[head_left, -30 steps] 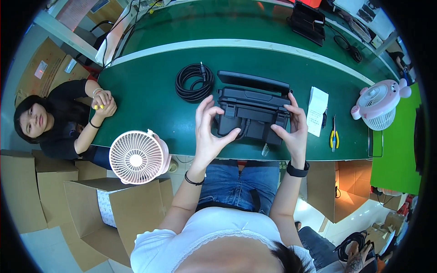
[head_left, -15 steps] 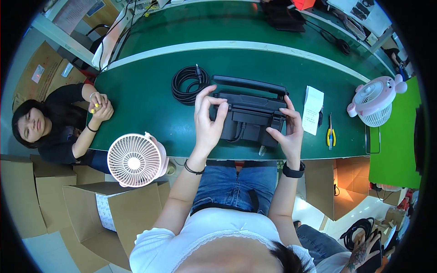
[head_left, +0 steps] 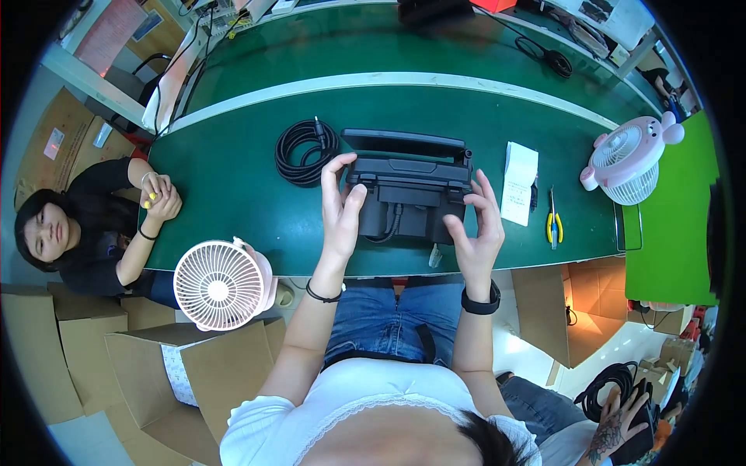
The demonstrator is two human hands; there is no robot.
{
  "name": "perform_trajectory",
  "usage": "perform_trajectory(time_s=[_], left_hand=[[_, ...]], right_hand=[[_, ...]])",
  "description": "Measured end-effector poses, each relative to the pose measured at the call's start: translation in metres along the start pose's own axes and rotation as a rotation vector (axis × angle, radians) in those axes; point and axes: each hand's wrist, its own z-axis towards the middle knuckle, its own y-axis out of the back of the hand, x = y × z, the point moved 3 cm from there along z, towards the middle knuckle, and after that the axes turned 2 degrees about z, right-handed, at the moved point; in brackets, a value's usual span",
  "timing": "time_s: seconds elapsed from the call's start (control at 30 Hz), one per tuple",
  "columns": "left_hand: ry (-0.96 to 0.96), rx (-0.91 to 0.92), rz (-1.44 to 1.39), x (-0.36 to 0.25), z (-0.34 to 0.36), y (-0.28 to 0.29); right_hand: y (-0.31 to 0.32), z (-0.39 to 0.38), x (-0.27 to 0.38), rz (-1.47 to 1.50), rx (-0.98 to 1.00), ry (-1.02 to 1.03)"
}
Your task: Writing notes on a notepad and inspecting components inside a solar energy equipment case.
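A black plastic device (head_left: 414, 203), boxy, with a short cable looping on its near side and a raised black flap (head_left: 404, 143) along its far side, lies on the green table. My left hand (head_left: 339, 213) holds its left end, thumb on the near left corner and fingers at the far left corner. At the right end is my right hand (head_left: 479, 229), fingers spread and curved. Its thumb is at the near right edge; whether the other fingertips touch the device is hard to tell. A small clear tag (head_left: 435, 255) sticks out on the near side.
A coiled black cable (head_left: 289, 159) lies left of the device. To the right are a white paper slip (head_left: 518, 182), yellow-handled pliers (head_left: 554, 227) and a pink fan (head_left: 625, 161). Another fan (head_left: 220, 285) stands front left. One person sits left; another person's hand (head_left: 618, 427) shows lower right.
The view has shifted slightly. My right hand's fingers have come off the device's far right corner and spread. My left thumb now rests against the device's near left corner.
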Motion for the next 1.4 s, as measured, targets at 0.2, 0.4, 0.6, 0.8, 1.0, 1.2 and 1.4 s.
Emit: perform_trajectory(time_s=[0.2, 0.4, 0.6, 0.8, 1.0, 1.2, 1.4], left_hand=[[-0.048, -0.039, -0.017, 0.004, -0.004, 0.002], [-0.115, -0.082, -0.004, 0.005, -0.012, 0.003], [-0.140, -0.020, 0.038, 0.000, -0.011, 0.005], [-0.145, -0.017, -0.007, 0.004, -0.011, 0.005], [-0.121, -0.048, -0.024, 0.002, -0.013, 0.003], [-0.138, -0.055, -0.022, 0.005, -0.015, 0.005], [-0.121, -0.059, -0.043, 0.003, -0.016, 0.004]], right_hand=[[0.001, -0.001, 0.011, -0.160, -0.111, -0.067], [0.004, -0.009, 0.036, -0.350, -0.195, -0.079], [0.001, -0.007, 0.027, 0.060, -0.123, -0.279], [0.002, 0.020, 0.024, 0.453, 0.058, -0.399], [0.013, 0.034, 0.018, 0.492, 0.286, -0.302], [0.007, 0.032, 0.032, 0.080, 0.270, -0.198], [-0.004, 0.035, 0.027, -0.158, 0.064, -0.044]])
